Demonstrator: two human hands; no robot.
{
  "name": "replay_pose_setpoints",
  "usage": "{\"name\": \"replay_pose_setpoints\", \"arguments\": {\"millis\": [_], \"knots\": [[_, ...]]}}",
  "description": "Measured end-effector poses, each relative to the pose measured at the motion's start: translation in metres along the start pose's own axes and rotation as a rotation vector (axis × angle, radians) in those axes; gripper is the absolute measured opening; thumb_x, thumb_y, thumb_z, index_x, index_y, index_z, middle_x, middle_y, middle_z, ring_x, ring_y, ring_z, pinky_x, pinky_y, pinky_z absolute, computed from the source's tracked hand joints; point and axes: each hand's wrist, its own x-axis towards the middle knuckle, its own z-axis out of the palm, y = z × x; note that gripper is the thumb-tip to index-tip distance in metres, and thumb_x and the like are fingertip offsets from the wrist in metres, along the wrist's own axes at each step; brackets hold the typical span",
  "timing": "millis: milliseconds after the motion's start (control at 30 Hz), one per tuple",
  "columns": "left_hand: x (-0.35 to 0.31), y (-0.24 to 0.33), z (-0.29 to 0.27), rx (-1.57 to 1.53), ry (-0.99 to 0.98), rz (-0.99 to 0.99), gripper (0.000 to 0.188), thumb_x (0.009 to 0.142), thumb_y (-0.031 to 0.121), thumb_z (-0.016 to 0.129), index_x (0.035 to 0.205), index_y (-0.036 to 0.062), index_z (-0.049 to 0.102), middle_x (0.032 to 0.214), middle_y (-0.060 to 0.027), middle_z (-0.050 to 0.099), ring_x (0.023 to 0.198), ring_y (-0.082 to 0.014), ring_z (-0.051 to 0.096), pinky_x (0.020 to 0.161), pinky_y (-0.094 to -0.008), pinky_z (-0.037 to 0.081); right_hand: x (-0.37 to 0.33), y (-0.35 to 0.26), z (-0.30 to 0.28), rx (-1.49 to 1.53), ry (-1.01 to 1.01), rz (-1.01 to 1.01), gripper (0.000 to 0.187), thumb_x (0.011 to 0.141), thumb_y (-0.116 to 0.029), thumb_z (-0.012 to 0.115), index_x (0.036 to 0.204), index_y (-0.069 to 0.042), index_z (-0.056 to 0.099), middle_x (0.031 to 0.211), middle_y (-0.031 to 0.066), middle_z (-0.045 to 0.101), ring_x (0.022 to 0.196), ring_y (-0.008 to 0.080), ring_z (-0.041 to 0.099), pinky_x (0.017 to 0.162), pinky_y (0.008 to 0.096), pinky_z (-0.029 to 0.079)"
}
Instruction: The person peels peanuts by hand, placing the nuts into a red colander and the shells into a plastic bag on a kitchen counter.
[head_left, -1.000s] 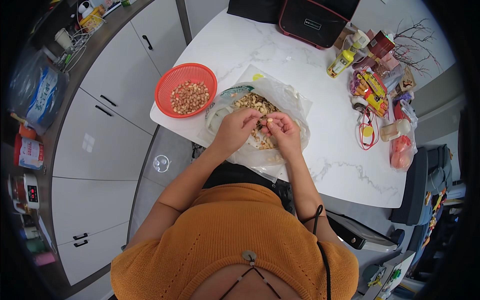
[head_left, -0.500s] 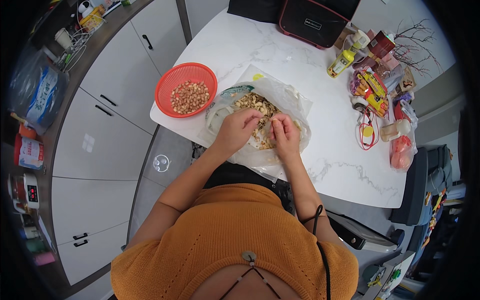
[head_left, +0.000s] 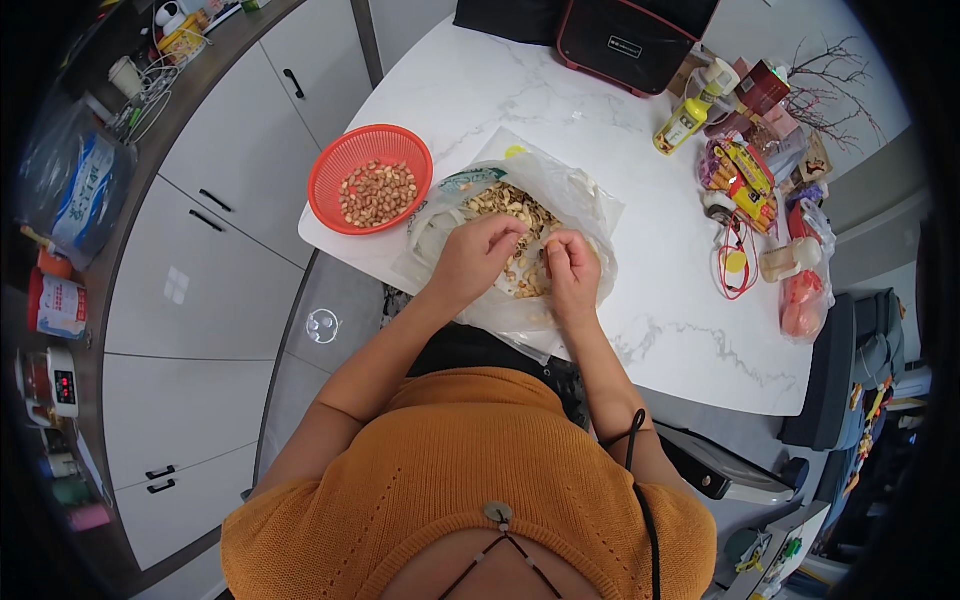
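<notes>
A person in a mustard-coloured knit top works with both hands over an open plastic bag point(head_left: 590, 205) on a white marbled table point(head_left: 665, 285). The bag, whitish and see-through with green print on its left side, holds a heap of broken shells point(head_left: 512, 207), tan and pale, with darker pieces among them. Just beside it, to the left, a red plastic basket point(head_left: 327, 178) with slatted sides stands near the table's edge, its bottom covered by a pile of shelled peanuts point(head_left: 378, 193), small, oval and reddish brown, a few of them paler. The left hand point(head_left: 472, 258) hangs over the heap, thumb and forefinger drawn close together; whether anything sits between them cannot be told. The right hand point(head_left: 573, 272), near it but apart, has its fingers curled in and the thumb against the forefinger; what it may hold is hidden. At far right, a clear bag point(head_left: 803, 300) of round, reddish items lies near the table's edge, and a yellow bottle point(head_left: 682, 127) stands farther back.
</notes>
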Motion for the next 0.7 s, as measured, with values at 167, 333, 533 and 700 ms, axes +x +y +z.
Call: {"name": "replay_pose_setpoints", "arguments": {"millis": [167, 333, 533, 700], "knots": [[0.0, -0.001, 0.0, 0.011, 0.006, 0.017, 0.017, 0.083, -0.001, 0.052, 0.098, -0.0008, 0.059, 0.083, -0.0046, 0.061, 0.073, -0.0076, 0.057, 0.065, -0.0205, 0.047, 0.002, -0.019, 0.004, 0.133, -0.101, 0.107, 0.011, 0.089, -0.007, 0.048, 0.096, -0.003, 0.055, 0.062, -0.0026, 0.048, 0.053, 0.0038, 0.042, 0.049, 0.017, 0.034], [0.0, -0.005, 0.001, -0.021, 0.012, 0.006, 0.016, 0.084, 0.0, 0.051, 0.098, -0.0009, 0.059, 0.083, -0.0048, 0.061, 0.072, -0.008, 0.057, 0.064, -0.0205, 0.047, 0.002, -0.018, 0.006, 0.2, -0.168, 0.117, 0.014, 0.089, -0.008, 0.05, 0.102, -0.003, 0.053, 0.065, -0.0007, 0.05, 0.056, 0.0047, 0.045, 0.05, 0.0173, 0.036], [0.0, -0.004, -0.001, -0.022, 0.003, -0.017, 0.015, 0.085, 0.001, 0.051, 0.097, -0.0009, 0.059, 0.082, -0.0052, 0.061, 0.071, -0.0085, 0.058, 0.063, -0.0208, 0.047, 0.002, -0.014, 0.004, 0.163, -0.172, 0.154, 0.015, 0.087, -0.007, 0.055, 0.1, -0.002, 0.057, 0.075, -0.0001, 0.053, 0.061, 0.0047, 0.047, 0.054, 0.0167, 0.037], [0.0, -0.005, -0.002, -0.05, 0.016, -0.022, 0.014, 0.084, 0.0, 0.05, 0.096, -0.0009, 0.058, 0.081, -0.0048, 0.061, 0.072, -0.0084, 0.058, 0.064, -0.0207, 0.047, 0.005, -0.008, -0.001, 0.043, -0.153, -0.023, 0.015, 0.082, -0.005, 0.061, 0.096, -0.002, 0.062, 0.079, -0.0017, 0.053, 0.062, 0.0034, 0.045, 0.055, 0.0159, 0.036]]}}
